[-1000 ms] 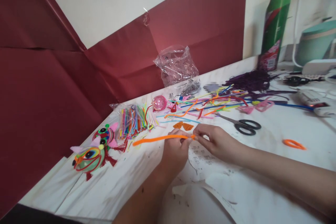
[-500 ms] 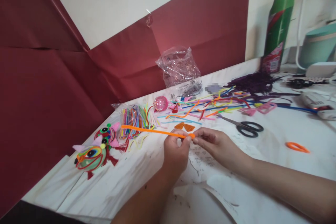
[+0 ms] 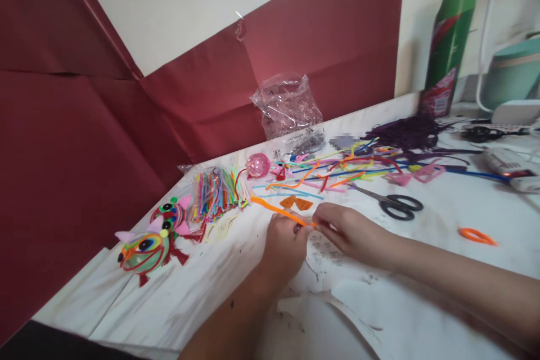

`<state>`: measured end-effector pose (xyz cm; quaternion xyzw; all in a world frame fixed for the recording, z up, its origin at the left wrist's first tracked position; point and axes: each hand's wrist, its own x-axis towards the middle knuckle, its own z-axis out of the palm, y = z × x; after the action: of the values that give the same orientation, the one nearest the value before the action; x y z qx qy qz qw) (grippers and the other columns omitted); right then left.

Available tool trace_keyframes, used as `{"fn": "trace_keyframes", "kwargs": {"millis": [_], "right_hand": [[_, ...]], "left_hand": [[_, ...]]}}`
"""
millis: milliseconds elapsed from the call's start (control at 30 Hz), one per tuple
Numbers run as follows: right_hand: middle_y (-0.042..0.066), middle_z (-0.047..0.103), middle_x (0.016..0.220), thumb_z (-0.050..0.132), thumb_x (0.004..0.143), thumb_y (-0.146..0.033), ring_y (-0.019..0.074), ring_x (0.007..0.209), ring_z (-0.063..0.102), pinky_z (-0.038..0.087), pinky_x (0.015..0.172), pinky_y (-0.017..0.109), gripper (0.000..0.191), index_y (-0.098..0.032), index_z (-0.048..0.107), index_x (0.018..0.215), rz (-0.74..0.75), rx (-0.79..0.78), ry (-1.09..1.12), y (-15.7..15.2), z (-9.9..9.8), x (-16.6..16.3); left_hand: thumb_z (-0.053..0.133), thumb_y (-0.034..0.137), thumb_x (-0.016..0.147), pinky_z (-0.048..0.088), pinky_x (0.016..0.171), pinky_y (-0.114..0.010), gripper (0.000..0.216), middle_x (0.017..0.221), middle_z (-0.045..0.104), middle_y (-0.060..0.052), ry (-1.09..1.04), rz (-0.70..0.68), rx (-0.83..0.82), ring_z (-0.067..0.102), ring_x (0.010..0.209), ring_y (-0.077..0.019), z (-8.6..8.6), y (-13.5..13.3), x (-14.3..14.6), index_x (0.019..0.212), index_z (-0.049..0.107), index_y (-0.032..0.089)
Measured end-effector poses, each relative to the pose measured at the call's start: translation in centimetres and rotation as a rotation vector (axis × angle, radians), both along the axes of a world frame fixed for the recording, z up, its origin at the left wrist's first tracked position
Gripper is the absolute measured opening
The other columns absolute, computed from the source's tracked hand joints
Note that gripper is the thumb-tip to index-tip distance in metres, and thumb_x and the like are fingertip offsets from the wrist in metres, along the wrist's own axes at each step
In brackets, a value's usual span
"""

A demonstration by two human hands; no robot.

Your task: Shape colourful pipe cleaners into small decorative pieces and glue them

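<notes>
Wht table (image 3: 447, 275), red sheet (image 3: 329, 45) behind | fuzzy orange stem (image 3: 278, 210) up in both hands: L hand (image 3: 287, 242) pinching it, R hand (image 3: 350, 230) gripping nr end | long axis fwd-left, free tip nearer L.

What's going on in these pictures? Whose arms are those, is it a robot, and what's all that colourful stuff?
No robot here! Those are a person's own bare arms. One camera, worn on the person's head, takes every picture, looking forward and down.

The left hand and right hand meet in the middle. Their fingers pinch a fuzzy orange strip near one end, and its other end sticks out to the left.

On the white table, over on the left, are two colourful craft figures with dark eyes, and a bundle of bright strips. Farther back sits a pink ball. To the right lie scissors with black handles and a small orange loop. A tall green bottle stands behind.
</notes>
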<state>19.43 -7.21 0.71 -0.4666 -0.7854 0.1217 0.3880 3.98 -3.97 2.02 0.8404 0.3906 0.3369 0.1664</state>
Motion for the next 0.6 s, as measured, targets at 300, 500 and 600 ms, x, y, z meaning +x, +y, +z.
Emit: {"fn": "trace_keyframes", "kwargs": {"millis": [300, 500, 600], "right_hand": [[0.003, 0.058, 0.069, 0.044, 0.082, -0.027, 0.0153, 0.062, 0.052, 0.042, 0.059, 0.028, 0.017, -0.019, 0.055, 0.072, 0.003, -0.112, 0.171, 0.1, -0.2, -0.4], [0.002, 0.062, 0.078, 0.05, 0.079, -0.031, 0.0169, 0.075, 0.057, 0.045, 0.07, 0.03, 0.014, -0.02, 0.057, 0.081, 0.05, -0.239, 0.487, -0.5, 0.2, -1.5], [0.002, 0.063, 0.079, 0.049, 0.081, -0.034, 0.0171, 0.076, 0.058, 0.045, 0.07, 0.029, 0.018, -0.02, 0.058, 0.082, 0.035, -0.247, 0.547, -0.9, -0.2, -1.9]], "left_hand": [[0.048, 0.012, 0.071, 0.038, 0.065, -0.027, 0.009, 0.068, 0.054, -0.002, -0.069, -0.102, -0.037, 0.05, 0.067, -0.0155, 0.3, 0.3, -0.6, 0.068, 0.055, 0.017], [0.051, 0.024, 0.073, 0.039, 0.058, -0.022, 0.009, 0.062, 0.052, 0.002, -0.6, -0.001, -0.395, 0.048, 0.058, -0.0105, 0.3, -0.3, 0.1, 0.072, 0.052, 0.016], [0.054, 0.024, 0.071, 0.04, 0.06, -0.022, 0.01, 0.063, 0.052, 0.001, -0.65, -0.025, -0.433, 0.049, 0.062, -0.0113, 0.2, -0.7, 0.5, 0.069, 0.052, 0.015]]}}
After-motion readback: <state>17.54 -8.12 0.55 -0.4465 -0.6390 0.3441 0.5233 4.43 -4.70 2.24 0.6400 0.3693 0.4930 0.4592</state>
